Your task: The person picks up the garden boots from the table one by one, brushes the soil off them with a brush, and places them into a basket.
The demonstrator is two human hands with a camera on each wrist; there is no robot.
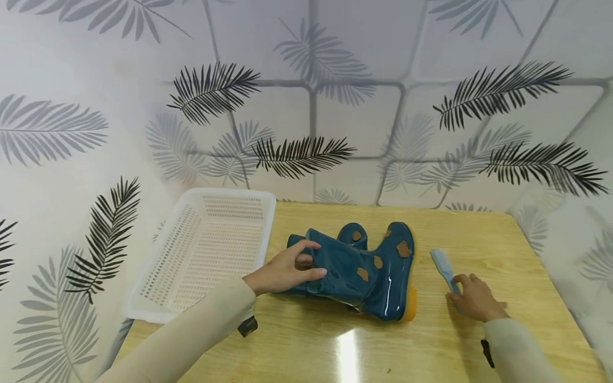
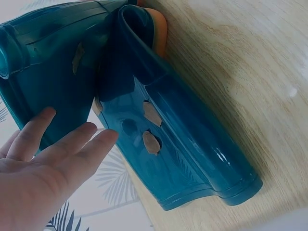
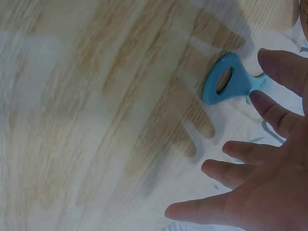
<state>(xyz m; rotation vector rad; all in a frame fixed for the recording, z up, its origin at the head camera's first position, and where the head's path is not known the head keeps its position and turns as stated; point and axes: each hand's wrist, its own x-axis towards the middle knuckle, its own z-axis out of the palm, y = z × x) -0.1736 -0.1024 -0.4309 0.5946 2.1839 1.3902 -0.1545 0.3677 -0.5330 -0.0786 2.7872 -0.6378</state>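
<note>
Teal boots [image 1: 364, 271] under flat left hand [image 1: 287, 271], right hand [image 1: 474, 300] (fingers spread) touching brush [image 1: 442, 268]

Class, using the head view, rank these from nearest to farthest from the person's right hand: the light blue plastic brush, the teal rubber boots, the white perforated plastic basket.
1. Light blue plastic brush: under the right hand's fingers, table's right side.
2. Teal rubber boots: lying at the centre, under the left hand.
3. White perforated plastic basket: far left.
</note>
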